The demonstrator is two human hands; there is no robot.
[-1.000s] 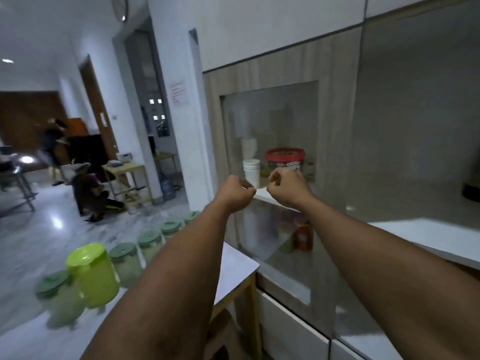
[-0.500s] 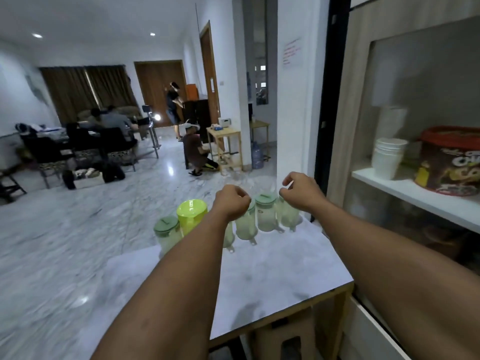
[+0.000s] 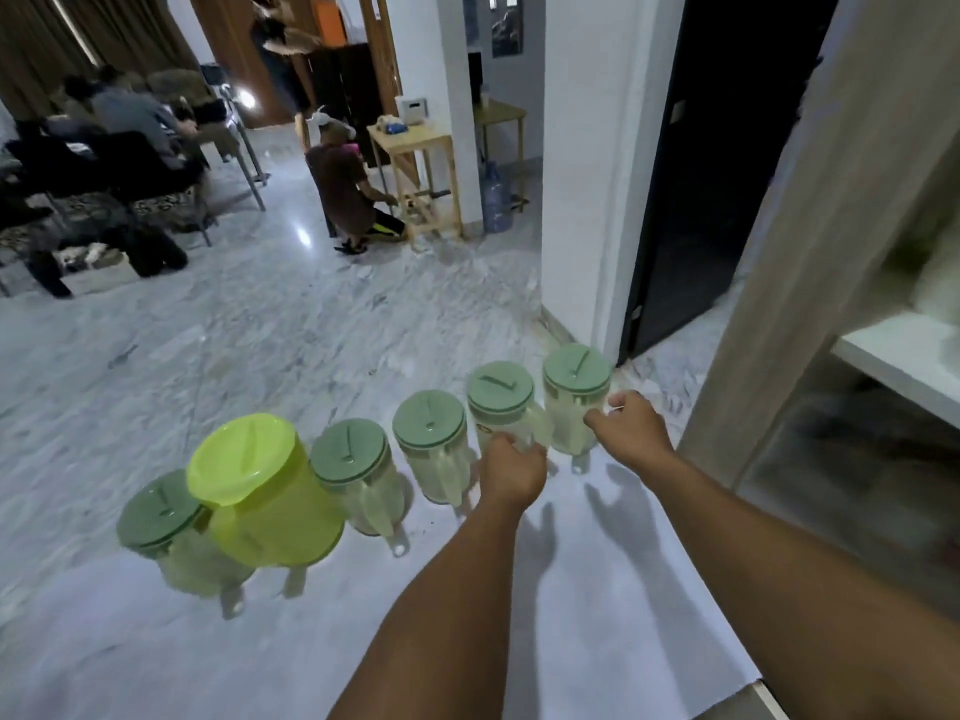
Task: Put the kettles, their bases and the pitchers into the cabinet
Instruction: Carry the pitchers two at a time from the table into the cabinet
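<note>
Several clear pitchers with grey-green lids stand in a row on the white table (image 3: 597, 589), along its far edge. A larger lime-green pitcher (image 3: 260, 491) stands among them at the left. My left hand (image 3: 511, 472) is closed around the handle of the second pitcher from the right (image 3: 500, 394). My right hand (image 3: 631, 431) touches the right side of the rightmost pitcher (image 3: 575, 379), thumb and fingers apart. The cabinet (image 3: 810, 252) stands at the right, with a white shelf (image 3: 898, 356) showing inside. No kettle or base is in view.
Beyond the table lies a marble floor. A white pillar (image 3: 582, 200) and a dark doorway (image 3: 717, 174) stand between the table and the cabinet. Farther off are a small wooden table (image 3: 415, 168), a water bottle (image 3: 496, 197), a crouching person (image 3: 348, 194) and seated people.
My view has swung left and down from the cabinet shelf to the table. Both hands dropped from fists in the air onto the two rightmost pitchers.
</note>
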